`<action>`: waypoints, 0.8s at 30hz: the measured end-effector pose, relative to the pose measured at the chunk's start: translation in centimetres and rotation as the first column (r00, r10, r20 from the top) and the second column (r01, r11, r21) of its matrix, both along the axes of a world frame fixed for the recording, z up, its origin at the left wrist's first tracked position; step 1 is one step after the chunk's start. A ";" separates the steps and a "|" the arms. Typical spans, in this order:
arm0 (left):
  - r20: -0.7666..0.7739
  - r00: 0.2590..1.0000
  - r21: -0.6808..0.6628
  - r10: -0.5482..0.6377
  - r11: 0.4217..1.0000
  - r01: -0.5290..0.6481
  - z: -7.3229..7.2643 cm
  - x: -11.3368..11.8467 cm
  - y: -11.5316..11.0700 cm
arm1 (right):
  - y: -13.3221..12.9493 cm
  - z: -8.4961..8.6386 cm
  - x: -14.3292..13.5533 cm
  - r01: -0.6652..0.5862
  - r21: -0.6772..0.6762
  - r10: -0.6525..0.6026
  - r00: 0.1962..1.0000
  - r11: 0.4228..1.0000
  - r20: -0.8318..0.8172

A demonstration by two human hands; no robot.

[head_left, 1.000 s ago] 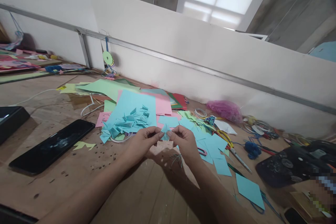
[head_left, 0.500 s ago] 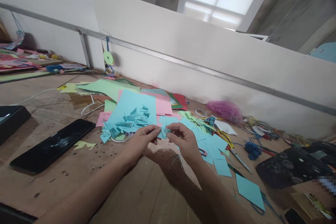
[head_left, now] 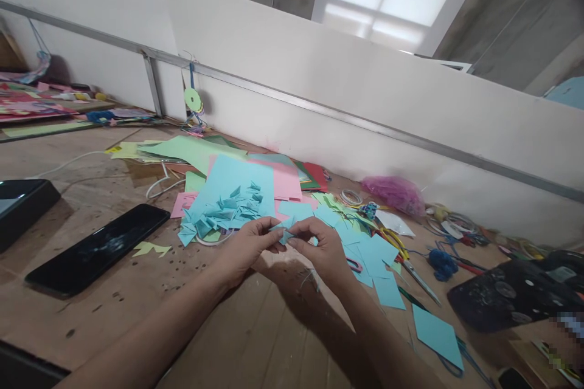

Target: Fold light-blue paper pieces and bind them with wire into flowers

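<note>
Between my two hands is a small folded piece of light blue paper (head_left: pixel 285 235). My left hand (head_left: pixel 253 245) pinches its left side with thumb and fingers, and my right hand (head_left: pixel 322 248) pinches its right side. Just beyond my left hand, a heap of small folded blue paper pieces (head_left: pixel 223 213) lies on a large blue sheet (head_left: pixel 232 173). Cut blue paper squares (head_left: pixel 371 255) spread out to the right of my right hand.
A black phone (head_left: pixel 98 249) lies at the left. Yellow-handled scissors (head_left: pixel 410 264), blue yarn (head_left: pixel 441 262) and a black case (head_left: pixel 506 292) are at the right. Behind stand a pink plastic bag (head_left: pixel 395 194) and a white wall panel (head_left: pixel 283 109).
The folded paper between my fingers has changed shape and looks smaller and more closed. My fingertips have come slightly closer together. The whole view has shifted a little.
</note>
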State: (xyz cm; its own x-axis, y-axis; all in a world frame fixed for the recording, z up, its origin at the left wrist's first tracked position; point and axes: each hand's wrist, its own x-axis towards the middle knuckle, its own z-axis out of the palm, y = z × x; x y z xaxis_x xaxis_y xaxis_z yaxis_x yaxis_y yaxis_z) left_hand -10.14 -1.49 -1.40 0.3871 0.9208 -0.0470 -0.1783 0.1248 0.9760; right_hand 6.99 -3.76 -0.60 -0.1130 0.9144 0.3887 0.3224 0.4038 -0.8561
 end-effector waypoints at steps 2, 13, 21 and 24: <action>0.000 1.000 -0.008 0.008 1.000 -0.008 -0.1 -0.1 0.1 | 0.0 0.1 0.1 -0.018 0.036 0.016 0.999 0.999 0.045; 0.027 0.997 0.002 -0.078 0.997 0.078 -0.7 -0.2 0.3 | 0.2 -0.5 0.2 0.027 0.056 -0.034 0.991 0.998 0.131; 0.003 0.994 0.055 -0.112 0.992 0.111 -0.1 -0.1 0.0 | 0.0 -0.1 -0.2 0.095 -0.060 -0.088 0.991 0.994 0.096; -0.040 0.993 0.111 -0.114 0.987 0.118 -0.1 -0.1 0.0 | -0.1 0.0 -0.2 0.102 -0.109 -0.093 0.992 0.989 0.085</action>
State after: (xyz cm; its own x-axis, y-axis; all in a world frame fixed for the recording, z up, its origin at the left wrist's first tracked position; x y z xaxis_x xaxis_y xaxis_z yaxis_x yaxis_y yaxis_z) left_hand -10.21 -1.53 -1.53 0.4914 0.8700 0.0397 -0.1363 0.0318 0.9902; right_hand 6.74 -3.88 -0.64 -0.0475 0.9601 0.2755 0.4246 0.2690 -0.8645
